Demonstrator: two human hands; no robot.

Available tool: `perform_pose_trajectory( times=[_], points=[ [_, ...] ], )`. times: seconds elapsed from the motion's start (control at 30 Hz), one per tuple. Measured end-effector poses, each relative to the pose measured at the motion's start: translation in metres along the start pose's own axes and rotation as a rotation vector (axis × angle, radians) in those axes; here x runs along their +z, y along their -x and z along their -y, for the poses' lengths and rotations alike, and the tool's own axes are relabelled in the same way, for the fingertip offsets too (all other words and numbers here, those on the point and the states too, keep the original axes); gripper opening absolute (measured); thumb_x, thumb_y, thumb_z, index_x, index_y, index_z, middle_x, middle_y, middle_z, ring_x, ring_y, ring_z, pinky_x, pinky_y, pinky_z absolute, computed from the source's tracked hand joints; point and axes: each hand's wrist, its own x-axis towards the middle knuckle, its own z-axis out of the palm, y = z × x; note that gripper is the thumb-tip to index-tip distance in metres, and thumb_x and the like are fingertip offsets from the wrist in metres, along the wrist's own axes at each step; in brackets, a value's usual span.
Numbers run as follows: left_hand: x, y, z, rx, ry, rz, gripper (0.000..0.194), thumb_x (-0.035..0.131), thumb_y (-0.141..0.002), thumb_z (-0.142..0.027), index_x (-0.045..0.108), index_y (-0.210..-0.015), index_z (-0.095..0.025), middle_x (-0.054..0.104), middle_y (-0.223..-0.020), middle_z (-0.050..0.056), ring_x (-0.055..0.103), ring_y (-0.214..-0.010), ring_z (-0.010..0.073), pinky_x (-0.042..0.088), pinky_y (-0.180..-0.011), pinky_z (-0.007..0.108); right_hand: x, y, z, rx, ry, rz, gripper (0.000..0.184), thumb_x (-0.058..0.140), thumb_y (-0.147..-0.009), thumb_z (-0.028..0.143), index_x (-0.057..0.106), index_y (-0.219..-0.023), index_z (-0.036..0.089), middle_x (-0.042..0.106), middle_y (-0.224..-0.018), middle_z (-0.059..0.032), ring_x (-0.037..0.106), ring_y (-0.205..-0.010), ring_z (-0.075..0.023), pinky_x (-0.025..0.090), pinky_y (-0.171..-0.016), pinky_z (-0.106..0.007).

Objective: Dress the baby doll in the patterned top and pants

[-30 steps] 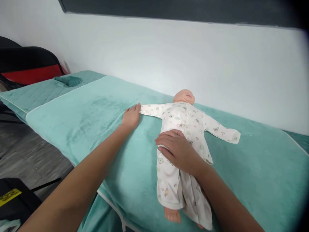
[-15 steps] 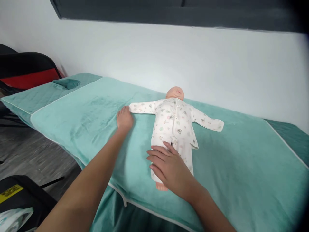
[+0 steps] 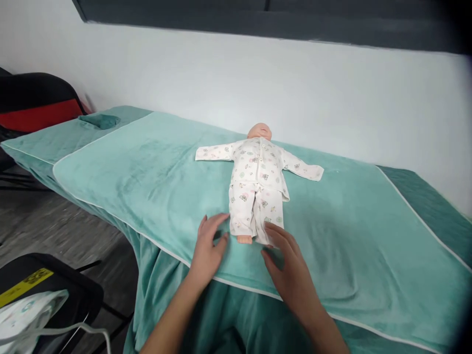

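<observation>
The left hand [image 3: 208,246] is lying palm-down with fingers spread on the teal towel [image 3: 147,177], grasping nothing, its fingertips resting just beside the near cuff of the baby doll [image 3: 258,182]. The right hand [image 3: 289,268] is likewise open and relaxed, holding nothing, its fingertips touching or almost touching the other trouser cuff; the exact contact is not resolvable. One bare foot [image 3: 244,239] of the doll is showing between the two hands. The doll is lying on its back near the middle of the towel, which is covering a padded table [image 3: 435,201] set against a white wall [image 3: 332,98]. The doll's long axis is running away from the person: head pointing toward the wall, feet pointing toward the near edge, sleeves spread to either side across that axis. Risk assessment: the feet are sitting close to the near edge, where the towel is hanging over the side, so a pull on the cuffs toward the person would probably slide the doll off the support. The loose patterned sleepsuit [image 3: 260,169] may shift independently of the body inside, so a tug on fabric alone would likely bunch the trouser legs or twist the doll off its axis. A dark chair [image 3: 37,98] is standing beyond the far left end, and a black case [image 3: 55,290] is sitting on the floor at lower left.
</observation>
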Motion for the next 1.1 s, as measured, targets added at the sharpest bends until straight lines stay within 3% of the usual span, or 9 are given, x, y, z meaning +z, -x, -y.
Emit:
perform_pose_trajectory(
  times=[0.1,0.23,0.33,0.57,0.7,0.8,0.97,1.03,1.1],
  points=[
    [0.007,0.018,-0.015,0.065,-0.02,0.057,0.047,0.058,-0.091,-0.019,0.05,-0.136,-0.031,0.06,-0.133,0.004,0.054,-0.128,0.0205,0.017,-0.124,0.053,0.005,0.008,0.001,0.041,0.031,-0.061,0.046,0.054,-0.095,0.019,0.045,-0.139,0.027,0.052,-0.141,-0.0087,0.046,-0.134,-0.0223,0.05,-0.105,-0.043],
    [0.018,0.014,-0.019,0.13,-0.117,-0.011,0.054,0.069,-0.087,-0.027,0.05,-0.137,-0.031,0.058,-0.125,0.008,0.055,-0.119,0.0253,0.038,-0.111,0.05,0.013,-0.007,0.015,-0.034,0.163,-0.061,0.038,0.053,-0.094,0.015,0.052,-0.131,0.024,0.054,-0.138,-0.0102,0.042,-0.136,-0.0267,0.039,-0.113,-0.054],
    [0.021,0.008,-0.018,0.177,-0.152,-0.054,0.044,0.066,-0.089,-0.03,0.054,-0.131,-0.029,0.057,-0.119,0.008,0.056,-0.114,0.0251,0.045,-0.101,0.045,0.02,-0.026,0.018,-0.023,0.236,-0.069,0.025,0.053,-0.091,0.011,0.061,-0.113,0.022,0.055,-0.137,-0.0102,0.041,-0.137,-0.0291,0.034,-0.114,-0.057],
    [0.001,0.002,-0.025,0.198,0.031,-0.125,0.022,0.064,-0.091,-0.027,0.059,-0.113,-0.026,0.058,-0.107,0.004,0.06,-0.102,0.0183,0.05,-0.09,0.033,0.022,-0.045,0.033,-0.017,0.113,-0.136,0.009,0.056,-0.09,0.014,0.06,-0.086,0.021,0.061,-0.126,-0.0089,0.043,-0.135,-0.0281,0.035,-0.113,-0.054],
    [-0.014,-0.004,-0.037,0.205,0.034,-0.187,0.021,0.066,-0.09,-0.024,0.06,-0.11,-0.026,0.058,-0.1,0.002,0.059,-0.094,0.0166,0.051,-0.085,0.03,0.018,-0.041,0.052,-0.011,-0.015,-0.174,0.008,0.055,-0.092,0.017,0.057,-0.087,0.023,0.063,-0.122,-0.0072,0.046,-0.131,-0.0259,0.034,-0.114,-0.054],
    [-0.014,-0.004,-0.033,0.219,0.023,-0.183,0.021,0.065,-0.09,-0.022,0.06,-0.11,-0.026,0.057,-0.096,0.001,0.058,-0.086,0.0151,0.051,-0.08,0.029,0.02,-0.036,0.052,-0.022,-0.019,-0.16,0.008,0.054,-0.093,0.017,0.059,-0.091,0.023,0.061,-0.125,-0.0072,0.044,-0.133,-0.0255,0.036,-0.114,-0.053],
    [0.001,0.008,-0.007,0.185,-0.022,-0.116,0.023,0.059,-0.093,-0.019,0.058,-0.115,-0.026,0.056,-0.096,0.002,0.058,-0.082,0.0147,0.052,-0.075,0.029,0.018,-0.013,0.027,0.02,0.026,-0.098,0.022,0.054,-0.096,0.019,0.057,-0.117,0.025,0.052,-0.137,-0.0109,0.042,-0.135,-0.0267,0.043,-0.109,-0.051],
    [0.006,0.012,-0.002,0.181,-0.053,-0.117,0.026,0.06,-0.093,-0.02,0.057,-0.118,-0.026,0.056,-0.1,0.003,0.059,-0.087,0.0157,0.054,-0.078,0.031,0.014,-0.002,0.013,0.094,0.048,-0.166,0.032,0.057,-0.095,0.024,0.051,-0.127,0.024,0.05,-0.136,-0.0135,0.046,-0.13,-0.0273,0.048,-0.103,-0.048],
    [0.01,0.015,-0.004,0.204,-0.1,-0.141,0.03,0.063,-0.091,-0.022,0.057,-0.12,-0.027,0.054,-0.11,0.006,0.06,-0.1,0.0187,0.054,-0.086,0.035,0.011,0.005,0.001,0.182,0.057,-0.233,0.031,0.06,-0.094,0.029,0.052,-0.122,0.023,0.054,-0.126,-0.0136,0.052,-0.119,-0.0273,0.052,-0.094,-0.045]
  ],
)
